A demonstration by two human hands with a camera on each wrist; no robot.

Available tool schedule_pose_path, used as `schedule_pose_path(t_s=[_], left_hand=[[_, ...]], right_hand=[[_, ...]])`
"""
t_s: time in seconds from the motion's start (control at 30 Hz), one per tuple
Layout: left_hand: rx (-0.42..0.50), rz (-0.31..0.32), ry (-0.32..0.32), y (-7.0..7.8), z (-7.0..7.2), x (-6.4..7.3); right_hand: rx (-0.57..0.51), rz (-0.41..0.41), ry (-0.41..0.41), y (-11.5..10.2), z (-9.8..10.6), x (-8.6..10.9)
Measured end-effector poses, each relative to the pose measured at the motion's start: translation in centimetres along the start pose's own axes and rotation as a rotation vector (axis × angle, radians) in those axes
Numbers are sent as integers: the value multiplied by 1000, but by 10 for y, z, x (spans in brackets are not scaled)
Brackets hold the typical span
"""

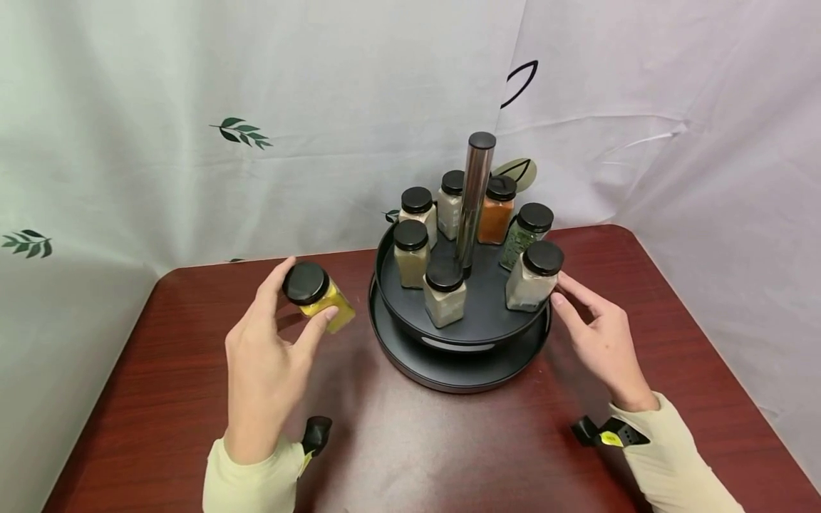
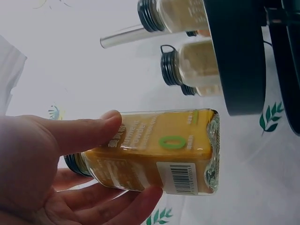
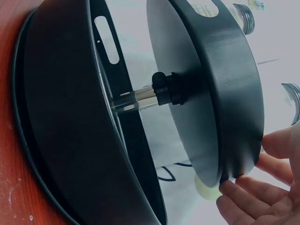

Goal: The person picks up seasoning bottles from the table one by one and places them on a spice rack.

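My left hand [image 1: 266, 356] holds a square glass spice jar [image 1: 333, 306] of yellow powder by its sides, left of a black two-tier turntable rack. The jar has a black lid, tilts up to the left, and bears a barcode label [image 2: 177, 178] in the left wrist view. At the rack's right side, my right hand [image 1: 603, 338] grips the rim of the upper tray [image 1: 477, 313] with thumb and fingertips. Beside those fingers on the tray stands a jar of pale powder [image 1: 526, 288]. The lower tray [image 1: 449, 370] rests on the table beneath.
Several more black-lidded jars stand round the upper tray, including one of orange powder [image 1: 495, 217] and one of green herbs [image 1: 515, 242]. A tall central post [image 1: 476, 192] rises among them. The red-brown wooden table [image 1: 410, 456] meets a white leaf-print cloth [image 1: 321, 107] behind.
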State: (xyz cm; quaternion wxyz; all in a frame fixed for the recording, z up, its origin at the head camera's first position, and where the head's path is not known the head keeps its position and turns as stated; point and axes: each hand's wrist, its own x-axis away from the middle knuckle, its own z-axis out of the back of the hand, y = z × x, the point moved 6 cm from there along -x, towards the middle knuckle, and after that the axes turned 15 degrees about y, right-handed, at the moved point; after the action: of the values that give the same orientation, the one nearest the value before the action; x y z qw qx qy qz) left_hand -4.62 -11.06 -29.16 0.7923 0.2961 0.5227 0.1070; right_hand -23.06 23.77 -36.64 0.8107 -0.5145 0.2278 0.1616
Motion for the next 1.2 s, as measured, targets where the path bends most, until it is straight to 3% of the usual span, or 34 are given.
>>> schedule_pose_path(t_s=[0.53, 0.77, 1.2], left_hand=[[-4, -38, -24, 39, -7, 16], [68, -22, -89, 54, -19, 22], [221, -45, -113, 79, -43, 28]], right_hand=[[-28, 66, -5, -2, 3, 3], [-36, 64, 5, -7, 4, 6], [-29, 79, 34, -11, 5, 9]])
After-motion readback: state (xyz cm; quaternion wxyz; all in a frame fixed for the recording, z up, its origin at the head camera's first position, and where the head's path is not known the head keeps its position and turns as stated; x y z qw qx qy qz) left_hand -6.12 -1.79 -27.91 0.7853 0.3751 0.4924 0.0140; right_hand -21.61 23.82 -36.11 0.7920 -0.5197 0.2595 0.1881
